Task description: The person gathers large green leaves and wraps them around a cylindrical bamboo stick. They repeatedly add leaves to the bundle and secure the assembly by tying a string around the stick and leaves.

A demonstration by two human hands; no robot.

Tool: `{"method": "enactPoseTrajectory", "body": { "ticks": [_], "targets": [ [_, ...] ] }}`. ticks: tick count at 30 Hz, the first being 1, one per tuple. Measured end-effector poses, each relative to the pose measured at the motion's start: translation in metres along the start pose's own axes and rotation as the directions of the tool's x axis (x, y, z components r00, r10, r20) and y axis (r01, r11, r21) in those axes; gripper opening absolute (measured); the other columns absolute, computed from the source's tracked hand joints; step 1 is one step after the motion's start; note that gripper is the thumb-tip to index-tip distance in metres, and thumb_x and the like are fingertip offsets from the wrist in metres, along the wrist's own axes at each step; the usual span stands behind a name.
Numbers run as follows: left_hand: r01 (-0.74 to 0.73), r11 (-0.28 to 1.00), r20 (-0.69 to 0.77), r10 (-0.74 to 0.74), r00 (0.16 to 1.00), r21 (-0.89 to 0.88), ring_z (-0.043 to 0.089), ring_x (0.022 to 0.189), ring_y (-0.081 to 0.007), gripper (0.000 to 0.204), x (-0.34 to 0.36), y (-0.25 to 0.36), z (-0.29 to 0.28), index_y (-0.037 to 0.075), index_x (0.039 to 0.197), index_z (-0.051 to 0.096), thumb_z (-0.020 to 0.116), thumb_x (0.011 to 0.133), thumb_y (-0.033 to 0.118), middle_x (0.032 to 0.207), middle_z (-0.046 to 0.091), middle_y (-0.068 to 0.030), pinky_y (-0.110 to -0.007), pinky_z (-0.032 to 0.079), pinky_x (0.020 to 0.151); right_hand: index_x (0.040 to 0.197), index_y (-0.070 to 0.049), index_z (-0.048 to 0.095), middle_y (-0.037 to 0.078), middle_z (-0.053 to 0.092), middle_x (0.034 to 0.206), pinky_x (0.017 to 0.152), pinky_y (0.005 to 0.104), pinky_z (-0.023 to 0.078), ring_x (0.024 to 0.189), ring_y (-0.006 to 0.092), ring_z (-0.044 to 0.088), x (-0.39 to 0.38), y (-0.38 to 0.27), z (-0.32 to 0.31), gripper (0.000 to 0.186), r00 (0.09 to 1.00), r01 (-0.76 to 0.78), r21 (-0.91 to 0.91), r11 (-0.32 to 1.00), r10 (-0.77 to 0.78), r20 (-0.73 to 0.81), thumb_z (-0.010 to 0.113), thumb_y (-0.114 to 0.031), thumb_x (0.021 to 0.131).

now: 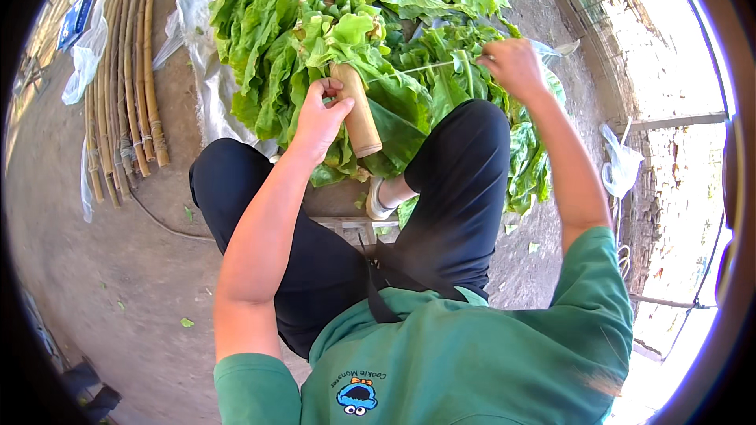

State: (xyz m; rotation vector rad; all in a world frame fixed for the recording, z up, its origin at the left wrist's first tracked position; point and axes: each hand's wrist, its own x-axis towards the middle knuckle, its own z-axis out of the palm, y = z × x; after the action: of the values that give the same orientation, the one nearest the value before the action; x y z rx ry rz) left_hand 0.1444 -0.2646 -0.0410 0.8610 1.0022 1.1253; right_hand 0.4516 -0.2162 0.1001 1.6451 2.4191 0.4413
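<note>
The stout bamboo pole point(359, 122) lies near 12 o'clock, its cut end pointing between the knees, its far part lost under broad green leaves point(260, 59) — tobacco, by the look of them. At 11 o'clock the left hand point(317, 122) is at the pole's left side, thumb and forefinger drawn narrow; I cannot tell whether they grip it or merely rest on it. Between 1 and 2 o'clock the right hand point(516, 67) has its fingers closed on a pale string point(433, 68), which runs nearly straight toward 11 o'clock into the leaves beside the pole.

The likeliest trouble is in that string: too hard a pull could snap it or bruise the stems it meets, while slack could let leaves slide loose. The pole might also roll or swing if the left hand's contact is as light as it looks. Foliage crowds the right knee point(476, 130) — a shift of that leg could crush leaves. The slimmer canes point(130, 71) at 10 o'clock and the white plastic sheet point(206, 47) nearer 11 lie clear of both hands.
</note>
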Motion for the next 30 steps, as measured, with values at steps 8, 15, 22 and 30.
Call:
{"method": "enactPoseTrajectory", "body": {
  "ticks": [8,15,22,30],
  "targets": [
    [0.03,0.999,-0.172,-0.023,0.985,0.038,0.052,0.085,-0.0156,0.036,-0.008,0.002,0.007,0.004,0.109,0.043,0.062,0.079,0.003,0.1,0.049,-0.0088,-0.027,0.044,0.073,0.099,-0.001,0.061,0.004,0.059,0.069,0.061,0.0265,0.044,0.064,0.0103,0.055,-0.046,-0.042,-0.032,0.022,0.971,-0.222,0.865,0.45,0.188,0.151,0.056,-0.016,0.085],
    [0.0,0.8,-0.079,0.059,0.995,0.6,0.055,0.091,-0.0253,0.038,0.006,0.019,0.01,-0.001,0.113,0.044,0.061,0.079,0.005,0.1,0.055,-0.0169,-0.033,0.043,0.081,0.117,-0.002,0.053,0.003,0.054,0.079,0.049,0.0172,0.031,0.053,0.0037,0.034,-0.056,0.01,-0.069,0.029,0.912,-0.015,0.988,-0.154,0.402,0.077,0.049,-0.014,0.091],
    [-0.219,0.283,0.065,0.468,0.881,0.934,0.058,0.087,-0.0292,0.025,-0.05,0.064,0.056,0.007,0.096,0.062,0.067,0.072,0.012,0.093,0.057,-0.0129,-0.039,0.047,0.074,0.121,0.001,0.047,0.004,0.057,0.085,0.078,0.0237,0.042,0.083,0.0091,0.054,-0.07,-0.053,-0.104,0.034,0.976,-0.031,0.997,0.067,0.216,0.016,0.046,-0.002,0.087],
    [0.106,0.951,0.32,-0.008,0.947,-0.29,0.06,0.094,-0.0204,0.033,-0.108,0.043,0.099,-0.001,0.117,0.05,0.055,0.089,0.015,0.105,0.059,-0.0107,-0.032,0.048,0.084,0.126,0.001,0.038,0.002,0.052,0.083,0.071,0.0211,0.041,0.08,0.007,0.051,-0.104,-0.099,-0.078,0.037,1.0,-0.021,0.986,-0.164,-0.003,0.021,0.042,-0.002,0.089]
  ]
}}
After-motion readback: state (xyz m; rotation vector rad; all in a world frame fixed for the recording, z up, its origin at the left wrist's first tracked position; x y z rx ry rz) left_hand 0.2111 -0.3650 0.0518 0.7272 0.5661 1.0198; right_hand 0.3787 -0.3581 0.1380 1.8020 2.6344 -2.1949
